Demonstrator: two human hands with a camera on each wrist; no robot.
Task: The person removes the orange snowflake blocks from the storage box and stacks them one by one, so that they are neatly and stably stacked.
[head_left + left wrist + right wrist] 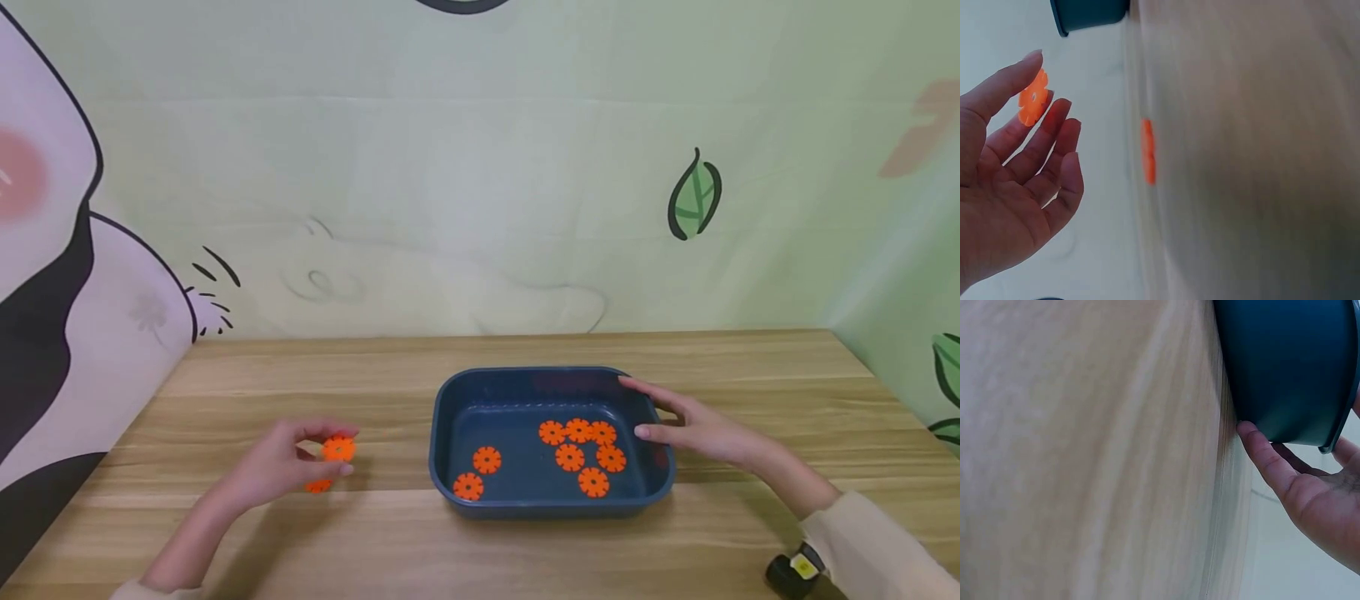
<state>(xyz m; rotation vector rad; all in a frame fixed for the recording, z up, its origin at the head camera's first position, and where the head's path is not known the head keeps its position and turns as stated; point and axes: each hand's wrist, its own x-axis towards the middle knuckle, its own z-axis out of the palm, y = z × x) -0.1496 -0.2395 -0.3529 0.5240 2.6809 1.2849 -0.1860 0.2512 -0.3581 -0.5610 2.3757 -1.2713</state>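
Between thumb and forefinger, my left hand (pixel 273 462) pinches an orange notched plastic disc (pixel 339 448) above the table, its other fingers loosely bent in the left wrist view. A second orange disc (pixel 1149 152) lies flat on the wood below that hand. To the right stands a dark blue rectangular basin (pixel 551 510). At the basin's right end my right hand (pixel 708 429) holds the rim, with the thumb over the inside and other fingers against the outer wall. Inside the basin several orange discs (pixel 570 457) lie toward the right and two discs (pixel 487 460) toward the left.
The wood-grain table (pixel 375 550) runs back to a pale green wall hanging (pixel 465 208) with cartoon drawings. A black device (pixel 795 573) with a yellow label sits at my right sleeve.
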